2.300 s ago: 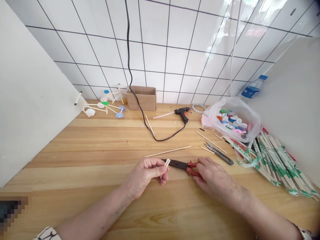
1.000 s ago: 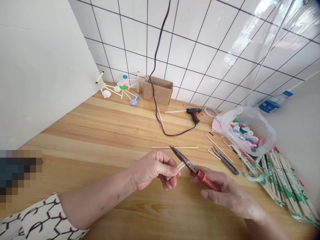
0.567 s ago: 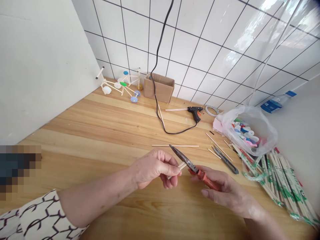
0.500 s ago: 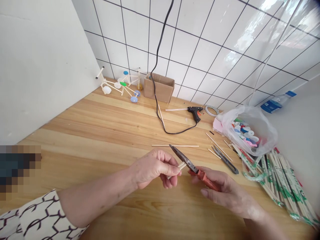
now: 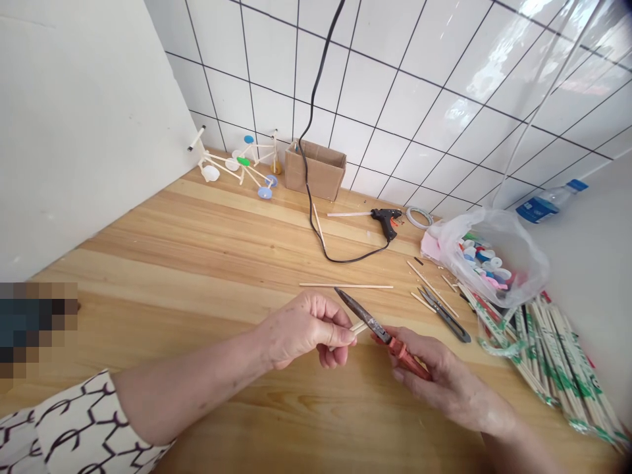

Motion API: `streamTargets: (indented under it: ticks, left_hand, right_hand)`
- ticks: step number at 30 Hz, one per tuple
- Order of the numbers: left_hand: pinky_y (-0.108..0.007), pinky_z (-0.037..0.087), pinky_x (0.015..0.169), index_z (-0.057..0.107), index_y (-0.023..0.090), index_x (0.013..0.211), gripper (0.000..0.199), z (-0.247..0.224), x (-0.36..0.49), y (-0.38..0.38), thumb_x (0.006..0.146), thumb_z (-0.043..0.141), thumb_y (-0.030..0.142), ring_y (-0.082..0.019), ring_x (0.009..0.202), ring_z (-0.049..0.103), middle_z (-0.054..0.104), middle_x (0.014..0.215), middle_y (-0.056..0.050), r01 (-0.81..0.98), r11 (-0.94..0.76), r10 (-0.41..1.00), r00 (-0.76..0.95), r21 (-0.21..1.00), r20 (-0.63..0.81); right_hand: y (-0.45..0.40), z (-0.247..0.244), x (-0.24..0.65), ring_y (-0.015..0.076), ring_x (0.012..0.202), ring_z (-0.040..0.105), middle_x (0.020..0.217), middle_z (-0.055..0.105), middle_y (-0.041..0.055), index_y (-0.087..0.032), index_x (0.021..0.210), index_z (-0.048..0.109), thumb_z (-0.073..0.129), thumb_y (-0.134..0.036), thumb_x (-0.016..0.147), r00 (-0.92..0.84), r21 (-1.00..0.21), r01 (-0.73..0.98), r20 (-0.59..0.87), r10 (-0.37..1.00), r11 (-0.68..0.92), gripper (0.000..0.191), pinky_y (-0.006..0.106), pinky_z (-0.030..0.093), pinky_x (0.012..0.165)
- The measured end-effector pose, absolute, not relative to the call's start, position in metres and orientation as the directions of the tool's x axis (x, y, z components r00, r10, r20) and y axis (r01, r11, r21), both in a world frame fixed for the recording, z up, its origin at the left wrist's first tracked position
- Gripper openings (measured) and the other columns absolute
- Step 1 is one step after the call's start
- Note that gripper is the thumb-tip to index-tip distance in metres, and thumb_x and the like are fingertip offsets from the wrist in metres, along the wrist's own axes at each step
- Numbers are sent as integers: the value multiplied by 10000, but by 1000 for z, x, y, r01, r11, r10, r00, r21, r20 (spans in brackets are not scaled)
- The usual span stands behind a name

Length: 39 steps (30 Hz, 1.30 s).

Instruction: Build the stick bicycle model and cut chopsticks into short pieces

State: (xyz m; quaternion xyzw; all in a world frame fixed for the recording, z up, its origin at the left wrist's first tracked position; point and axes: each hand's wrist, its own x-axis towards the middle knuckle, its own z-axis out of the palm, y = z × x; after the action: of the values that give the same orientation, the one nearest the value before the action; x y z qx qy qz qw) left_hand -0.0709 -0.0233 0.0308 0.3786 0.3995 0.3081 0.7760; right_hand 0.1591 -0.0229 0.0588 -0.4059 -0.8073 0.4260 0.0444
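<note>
Between the thumb and fingers of my left hand [image 5: 316,329] are pinched short pieces of wooden stick [image 5: 358,328], their ends poking out to the right. My right hand [image 5: 439,375] is wrapped round the red handles of a pair of pliers [image 5: 368,318]. The dark jaws point up and left, and the stick ends meet the pliers near the pivot; whether they sit inside the jaws I cannot tell. Just beyond the plier tips a long thin wooden stick [image 5: 355,286] lies flat on the wooden table [image 5: 222,263].
A black glue gun [image 5: 386,224] with its cord lies behind, near a tape roll [image 5: 419,218] and a cardboard box [image 5: 316,172]. Stick models with bottle caps [image 5: 241,162] stand back left. To the right are thread snips [image 5: 444,316], a bag of caps [image 5: 494,257] and wrapped chopsticks [image 5: 563,362].
My right hand has closed a little more round the plier handles, its thumb drawn in. My left hand keeps its pinch on the sticks. The view has shifted slightly.
</note>
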Motion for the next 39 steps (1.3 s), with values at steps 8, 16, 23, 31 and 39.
streamTargets:
  ticks: [8, 16, 23, 31, 39]
  left_hand:
    - [-233, 429, 454, 623, 116, 534, 195, 28, -70, -23, 591, 704, 283, -105, 427, 527, 617, 468, -27, -179, 490, 805, 469, 853, -363]
    - [-224, 428, 452, 625, 108, 534, 186, 22, -70, -24, 607, 687, 267, -100, 434, 525, 612, 473, -22, -163, 467, 813, 467, 869, -349]
    - [-216, 430, 446, 627, 107, 543, 172, 20, -73, -19, 609, 703, 246, -94, 424, 523, 616, 468, -18, -203, 452, 812, 497, 869, -306]
    - [-212, 426, 474, 663, 98, 645, 178, 17, -76, -14, 689, 687, 269, -100, 465, 557, 644, 510, -30, -288, 428, 814, 535, 857, -227]
    - [-216, 440, 503, 665, 111, 649, 181, 17, -74, -15, 687, 690, 286, -102, 494, 566, 644, 527, -21, -243, 391, 832, 507, 888, -228]
  right_hand:
    - [-24, 48, 160, 143, 738, 544, 848, 601, 17, -196, 908, 519, 497, -211, 837, -637, -605, 679, -204, 744, 415, 77, 231, 421, 679]
    - [-25, 36, 159, 108, 570, 402, 660, 468, -21, -186, 794, 444, 400, -187, 876, -652, -565, 671, -142, 745, 480, 93, 215, 349, 542]
    - [-26, 34, 157, 108, 564, 413, 660, 491, -20, -194, 759, 424, 431, -208, 858, -593, -591, 699, -165, 788, 402, 101, 216, 347, 531]
    - [-20, 39, 163, 142, 722, 535, 835, 595, 30, -180, 888, 498, 495, -253, 849, -556, -741, 615, -165, 815, 269, 83, 239, 429, 632]
    - [-23, 26, 161, 151, 687, 507, 793, 551, 34, -193, 770, 432, 506, -184, 819, -533, -478, 757, -56, 844, 446, 89, 275, 453, 618]
